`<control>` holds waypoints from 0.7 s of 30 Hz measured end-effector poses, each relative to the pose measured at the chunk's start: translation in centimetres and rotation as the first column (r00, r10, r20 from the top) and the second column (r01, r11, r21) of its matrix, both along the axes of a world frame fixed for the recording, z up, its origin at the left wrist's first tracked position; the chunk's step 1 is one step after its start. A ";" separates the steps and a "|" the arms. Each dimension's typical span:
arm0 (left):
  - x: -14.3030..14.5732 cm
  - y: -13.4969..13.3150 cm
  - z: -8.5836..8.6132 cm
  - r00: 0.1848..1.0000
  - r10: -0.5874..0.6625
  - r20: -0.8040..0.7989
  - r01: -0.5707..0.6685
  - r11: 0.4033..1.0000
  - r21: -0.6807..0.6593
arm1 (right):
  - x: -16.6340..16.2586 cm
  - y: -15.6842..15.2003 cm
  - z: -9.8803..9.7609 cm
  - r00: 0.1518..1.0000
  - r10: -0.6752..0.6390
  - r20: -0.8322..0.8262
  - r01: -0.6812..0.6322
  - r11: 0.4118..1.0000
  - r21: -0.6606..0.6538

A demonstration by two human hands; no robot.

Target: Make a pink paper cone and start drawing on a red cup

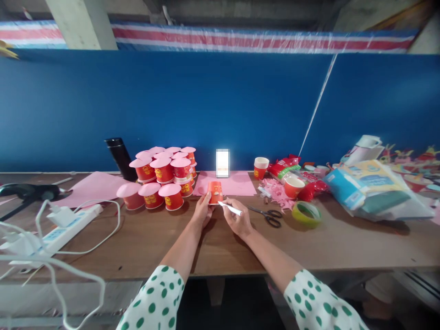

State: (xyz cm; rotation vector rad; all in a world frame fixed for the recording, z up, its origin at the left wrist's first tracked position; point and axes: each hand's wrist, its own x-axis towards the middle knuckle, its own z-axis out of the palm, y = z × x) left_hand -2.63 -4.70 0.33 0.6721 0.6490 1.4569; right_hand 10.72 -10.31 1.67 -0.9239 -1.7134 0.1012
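My left hand (204, 211) is closed around the side of a red paper cup (215, 191), held upside down above the table. In my right hand (239, 219) is a white marker pen (231, 208), gripped between thumb and fingers. The pen's tip meets the cup near its lower rim; whether it presses on the surface I cannot tell. Behind the cup lie pink paper sheets (240, 183), with a bright phone screen (223, 163) standing over them. To the left, several red cups (171, 202) topped with pink paper discs (169, 189) are stacked.
Black scissors (271, 217) and a yellow-green tape roll (306, 214) lie right of my hand. Beyond are nested cups (260, 168), pink paper scraps (275, 192) and a plastic package (374, 188). At left are a power strip (68, 231) with loose white cables and a black bottle (121, 158).
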 end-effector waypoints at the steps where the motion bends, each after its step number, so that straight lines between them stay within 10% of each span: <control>1: 0.0 0.0 0.0 1.000 0.005 0.003 -0.005 1.000 0.001 | 0.0 0.0 0.0 1.000 -0.002 -0.002 0.002 1.000 -0.001; 21: -0.1 0.2 -0.2 1.000 0.009 0.028 -0.008 1.000 -0.024 | 0.2 0.1 -0.2 0.999 -0.026 -0.034 0.025 0.998 -0.050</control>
